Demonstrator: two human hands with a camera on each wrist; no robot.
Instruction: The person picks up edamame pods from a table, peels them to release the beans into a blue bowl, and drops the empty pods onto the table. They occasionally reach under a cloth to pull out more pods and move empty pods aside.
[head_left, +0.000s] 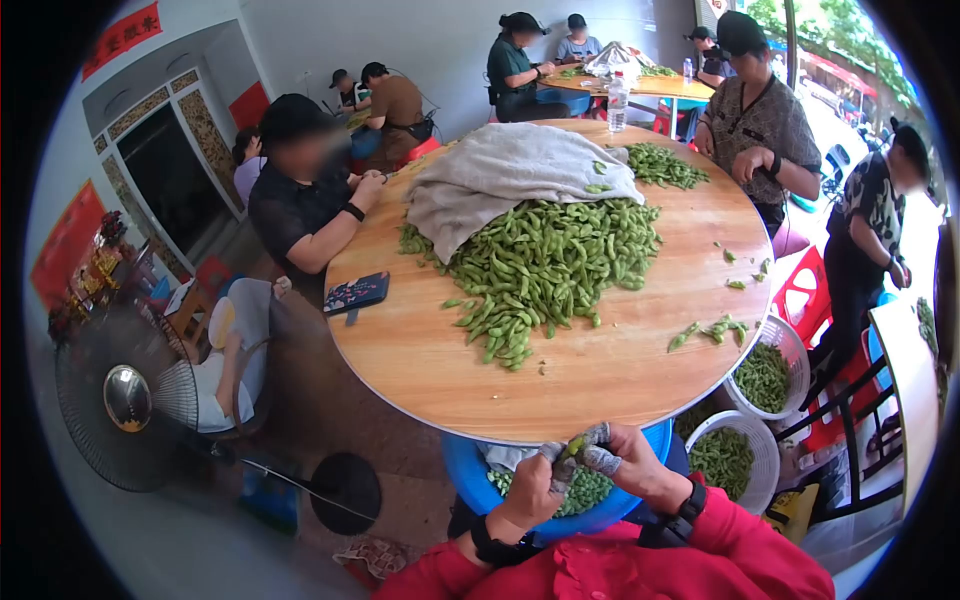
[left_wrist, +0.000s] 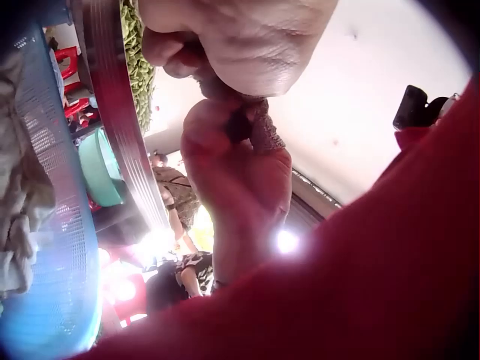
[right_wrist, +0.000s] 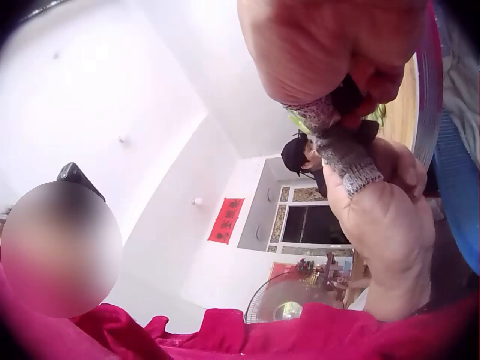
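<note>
1. Green and small, a bean pod (head_left: 571, 447) sits between the person's fingertips, in front of the near edge of the wooden table (head_left: 620, 375) and above the blue basket (head_left: 460, 482).
2. The two hands are together: the left hand (head_left: 528, 492) and the right hand (head_left: 640, 466) meet at the pod, and both appear to pinch it. Which fingertip bears on which end cannot be told, since the fingers hide most of it.
3. The pod should weigh next to nothing, so holding it up asks little strength; the grip matters more for control than for load.
4. Its shell is likely firm but bendable, giving under a thumb, perhaps a little slippery if damp. The knitted covers (head_left: 602, 461) on some fingers should add friction and spare the skin.
5. The best hold is probably by the two ends, one in each hand, with pressure along the seam. Squeezing hard across the middle could bruise the beans inside.
6. Loose beans (head_left: 588, 490) lie in the blue basket; they look smooth and round, and would likely roll if dropped.
7. On the table, the heap of pods (head_left: 560, 265) lies partly under a pale cloth (head_left: 520, 175). Single pods should lift easily from its loose front edge.
</note>
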